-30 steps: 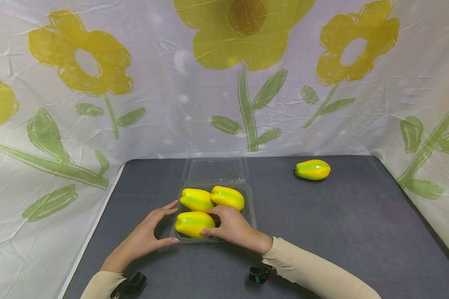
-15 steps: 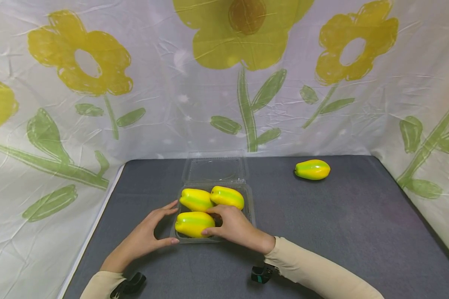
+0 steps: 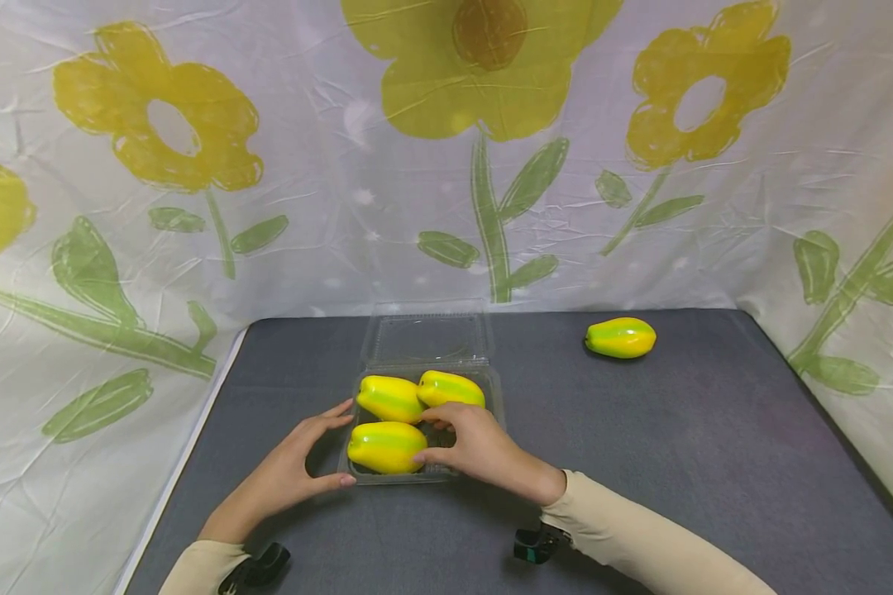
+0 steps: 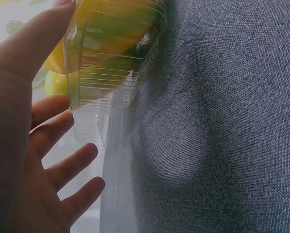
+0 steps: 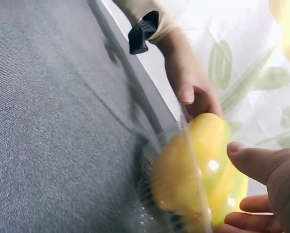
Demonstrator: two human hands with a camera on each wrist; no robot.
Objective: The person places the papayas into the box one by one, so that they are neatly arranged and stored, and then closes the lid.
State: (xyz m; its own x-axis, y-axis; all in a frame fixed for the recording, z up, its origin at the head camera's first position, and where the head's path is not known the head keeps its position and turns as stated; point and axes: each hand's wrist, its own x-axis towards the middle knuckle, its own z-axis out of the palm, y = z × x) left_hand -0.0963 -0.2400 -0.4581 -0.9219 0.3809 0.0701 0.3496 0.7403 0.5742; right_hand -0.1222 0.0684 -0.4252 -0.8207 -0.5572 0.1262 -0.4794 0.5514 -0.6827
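Note:
A clear plastic clamshell box [image 3: 497, 434] lies on the table with its lid [image 3: 427, 339] folded back. Inside are three yellow-green papayas: one at the front left [image 3: 387, 448], one at the back left [image 3: 389, 398] and one at the back right [image 3: 450, 388]. My left hand [image 3: 286, 467] is spread at the box's left side, thumb and fingertips by the rim. Over the box's front right part, my right hand [image 3: 487, 446] has its fingers loosely bent and holds nothing. In the right wrist view its thumb [image 5: 254, 160] stands slightly off the front papaya [image 5: 208, 165].
Another papaya [image 3: 621, 338] lies at the back right of the dark grey table [image 3: 662, 446]. Behind the table hangs a white cloth [image 3: 320, 165] printed with yellow flowers. Both wrists wear black camera mounts.
My right hand has let go of the front left papaya and drawn back slightly to the right. That papaya stays in the box. My left hand has not moved.

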